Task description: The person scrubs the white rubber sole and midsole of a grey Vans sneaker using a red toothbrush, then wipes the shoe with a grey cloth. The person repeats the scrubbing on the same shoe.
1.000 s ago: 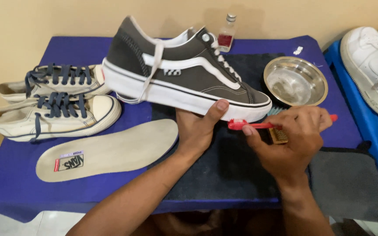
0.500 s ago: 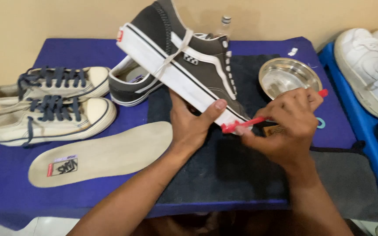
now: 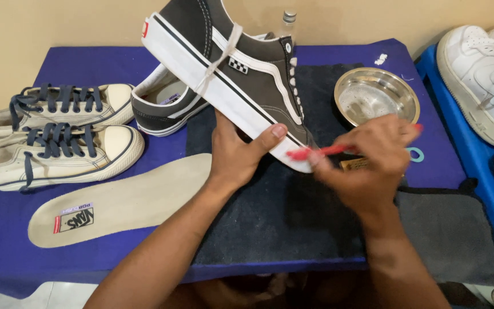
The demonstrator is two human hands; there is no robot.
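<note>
My left hand [image 3: 239, 153] grips a grey canvas sneaker [image 3: 241, 68] with a white sole from underneath, thumb on the sole edge. The shoe is tilted, heel raised at the upper left and toe pointing down to the right. My right hand [image 3: 370, 160] is closed on a red toothbrush [image 3: 321, 151], whose head touches the white toe edge of the sole. The right hand looks blurred with motion. Beneath them lies a dark towel [image 3: 281, 217] on the blue-covered table [image 3: 7, 246].
The second grey sneaker [image 3: 164, 109] lies behind the held one. Two cream sneakers with navy laces [image 3: 58, 134] sit at the left, a loose insole [image 3: 121, 200] in front. A steel bowl [image 3: 377, 94], a small glass bottle [image 3: 287, 23], a grey cloth [image 3: 453, 229] and white sneakers [image 3: 481, 80] stand right.
The grey sneaker went from level to steeply tilted, heel up and toe down. This uncovered the second grey sneaker behind it. The toothbrush stays at the toe edge, the right hand moving slightly.
</note>
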